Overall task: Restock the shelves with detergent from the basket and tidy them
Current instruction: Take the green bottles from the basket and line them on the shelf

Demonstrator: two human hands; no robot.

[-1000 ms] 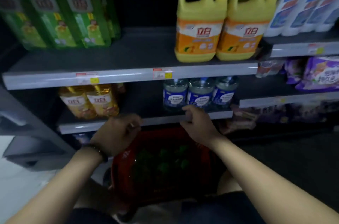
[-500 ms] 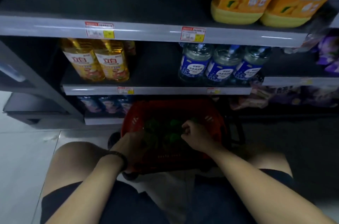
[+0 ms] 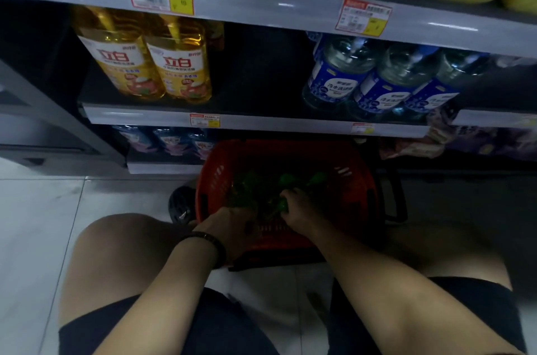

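Spanning the upper view, the shelving (image 3: pixel 261 3) is now looked at from lower and more steeply than a second ago, when both hands were raised at the edge of the middle shelf (image 3: pixel 276 122). That shelf is stocked with golden bottles (image 3: pixel 151 64) towards the left and blue-labelled bottles (image 3: pixel 377 84) towards the right, with a dark stretch left between them.

On the floor just before the lowest shelf, the red basket (image 3: pixel 357 180) is set between the knees, and the green detergent bottles (image 3: pixel 247 189) are lying inside it, not yet shelved. Both hands have since been lowered into the basket.

The left hand (image 3: pixel 232 224) is buried among the bottles; in the dim light it cannot be told whether anything is gripped. The right hand (image 3: pixel 293 206) is curled over the green top of one bottle.

A pick-up is judged to be under way, so restocking appears to be barely started. A lift to the shelves would be called for next.
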